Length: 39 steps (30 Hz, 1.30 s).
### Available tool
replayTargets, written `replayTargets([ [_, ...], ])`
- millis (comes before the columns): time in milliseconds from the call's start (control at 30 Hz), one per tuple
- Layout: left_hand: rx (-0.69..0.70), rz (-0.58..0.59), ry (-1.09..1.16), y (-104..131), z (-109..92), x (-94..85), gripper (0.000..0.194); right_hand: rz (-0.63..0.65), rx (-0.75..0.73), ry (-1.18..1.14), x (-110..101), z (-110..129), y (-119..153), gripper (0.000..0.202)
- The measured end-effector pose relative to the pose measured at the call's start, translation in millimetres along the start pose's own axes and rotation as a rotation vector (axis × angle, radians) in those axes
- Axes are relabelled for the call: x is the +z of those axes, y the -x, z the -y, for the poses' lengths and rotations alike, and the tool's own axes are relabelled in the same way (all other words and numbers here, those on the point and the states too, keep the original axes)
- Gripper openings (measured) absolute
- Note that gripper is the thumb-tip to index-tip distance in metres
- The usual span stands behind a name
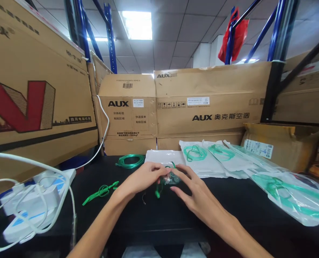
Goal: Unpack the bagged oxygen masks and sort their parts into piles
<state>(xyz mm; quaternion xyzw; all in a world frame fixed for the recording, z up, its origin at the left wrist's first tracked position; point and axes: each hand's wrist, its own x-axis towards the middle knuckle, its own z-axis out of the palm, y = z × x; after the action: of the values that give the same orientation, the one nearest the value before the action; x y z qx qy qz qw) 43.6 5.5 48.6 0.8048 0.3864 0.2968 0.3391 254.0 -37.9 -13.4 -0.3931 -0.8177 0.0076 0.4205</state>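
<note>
In the middle of the black table, a small clear, green-tinted plastic mask (172, 178) sits between my hands, partly hidden by fingers. My left hand (146, 176) is closed on its left side, thumb and fingertips together. My right hand (190, 184) curves round the right side, fingertips at the top edge and thumb lower down. A green end piece (157, 193) hangs below my left fingers. Left of my left hand lies a knotted green strap (103, 191). Behind it is a coil of green tubing (130, 161).
A white pouch (162, 156) lies behind my hands. Several clear-and-white packs with green tubing (195, 153) spread to the right. White cables and a power strip (30, 215) crowd the left. Cardboard boxes (202, 107) wall off the back.
</note>
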Motion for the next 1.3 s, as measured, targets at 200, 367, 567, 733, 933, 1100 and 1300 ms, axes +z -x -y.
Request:
replayTargets([
  [200,0.019,-0.129,0.111,6,10,3.3,0.057,-0.094,0.017,-0.222,18,-12,-23,0.038],
  [367,0.154,-0.065,-0.066,18,11,3.3,0.043,-0.018,0.194,-0.538,23,-14,-24,0.042],
  [567,0.272,-0.098,-0.112,16,3,10.4,0.037,0.023,0.307,-0.674,10,-1,-22,0.052],
  [733,0.344,-0.081,-0.182,15,1,18.2,0.024,0.007,0.323,-0.579,11,-1,-22,0.047],
  [933,0.316,-0.106,-0.26,11,6,26.7,0.013,-0.011,0.307,-0.513,10,-8,-24,0.037],
  [1100,0.327,-0.161,-0.282,9,8,27.4,0.011,0.008,0.31,-0.499,4,-8,-26,0.034],
  [1300,0.337,-0.211,-0.398,10,7,31.9,0.014,0.015,0.283,-0.296,-12,-7,-27,0.03],
])
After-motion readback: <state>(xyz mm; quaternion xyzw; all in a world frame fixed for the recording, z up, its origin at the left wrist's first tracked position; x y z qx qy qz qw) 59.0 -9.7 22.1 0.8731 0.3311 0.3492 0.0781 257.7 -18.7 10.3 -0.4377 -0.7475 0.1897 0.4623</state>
